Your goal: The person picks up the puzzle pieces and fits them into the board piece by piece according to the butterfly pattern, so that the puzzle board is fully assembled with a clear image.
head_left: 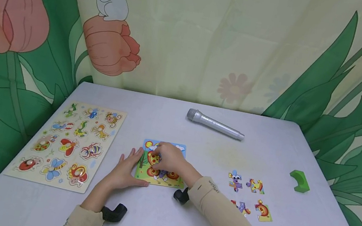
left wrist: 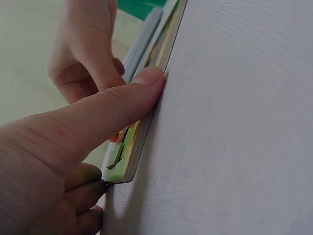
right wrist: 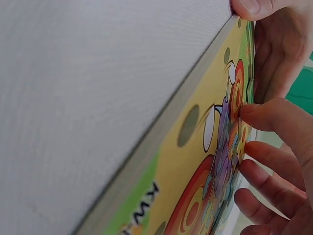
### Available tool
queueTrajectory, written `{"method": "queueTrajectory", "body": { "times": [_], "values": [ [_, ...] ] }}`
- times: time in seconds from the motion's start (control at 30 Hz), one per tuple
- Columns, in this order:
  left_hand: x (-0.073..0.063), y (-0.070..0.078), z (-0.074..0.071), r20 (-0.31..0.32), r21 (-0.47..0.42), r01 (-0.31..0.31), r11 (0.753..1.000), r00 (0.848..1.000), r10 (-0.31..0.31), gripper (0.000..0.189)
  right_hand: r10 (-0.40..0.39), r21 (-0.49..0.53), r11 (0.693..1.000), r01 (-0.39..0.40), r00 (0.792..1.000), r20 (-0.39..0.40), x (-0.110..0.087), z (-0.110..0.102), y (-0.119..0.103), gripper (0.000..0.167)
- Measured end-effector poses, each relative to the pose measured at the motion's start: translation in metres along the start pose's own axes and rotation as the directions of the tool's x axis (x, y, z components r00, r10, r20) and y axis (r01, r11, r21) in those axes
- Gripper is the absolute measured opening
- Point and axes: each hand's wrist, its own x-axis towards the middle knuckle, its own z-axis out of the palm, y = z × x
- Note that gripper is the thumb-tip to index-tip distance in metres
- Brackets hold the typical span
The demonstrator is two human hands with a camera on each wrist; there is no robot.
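A small jigsaw board (head_left: 175, 181) with a butterfly picture lies on the table in front of me. My left hand (head_left: 125, 173) frames its near left corner, thumb along the near edge and fingers spread by the left side. Over the upper left of the picture, my right hand (head_left: 170, 159) pinches a red-and-yellow puzzle piece (head_left: 153, 158) with curled fingers, right at the board's surface. That piece is partly hidden by the fingers. In the right wrist view, the thumb and fingertips (right wrist: 252, 111) meet the printed picture (right wrist: 193, 203) at a low angle.
Loose puzzle pieces lie to the right, among them a purple one (head_left: 235, 180) and an orange spiral one (head_left: 263, 211). A silver microphone (head_left: 216, 125) is behind the board, a green arch block (head_left: 300, 181) far right, and a large insect peg board (head_left: 68, 147) left.
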Motion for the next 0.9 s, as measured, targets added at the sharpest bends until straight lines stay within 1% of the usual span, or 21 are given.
{"method": "queueTrajectory", "body": {
  "times": [0.33,0.53,0.7,0.9],
  "values": [
    [0.0,0.0,0.0,0.005,0.005,0.009,1.0,1.0,-0.009,0.11,-0.014,0.007,1.0,0.014,0.999,0.034,0.001,-0.001,0.0,0.037],
    [0.0,0.002,0.0,0.0,0.002,0.001,1.0,1.0,-0.001,0.109,0.029,0.027,0.999,-0.031,0.998,0.051,0.0,-0.001,0.001,0.037],
    [0.0,0.002,0.0,-0.009,0.003,-0.007,1.0,1.0,0.007,0.109,0.034,0.102,0.994,-0.039,0.998,0.048,0.0,-0.003,0.004,0.038],
    [0.0,0.002,0.0,-0.013,0.0,-0.007,1.0,1.0,0.007,0.108,-0.01,0.219,0.976,0.006,1.0,0.016,-0.003,-0.001,0.011,0.038]
  ]
}}
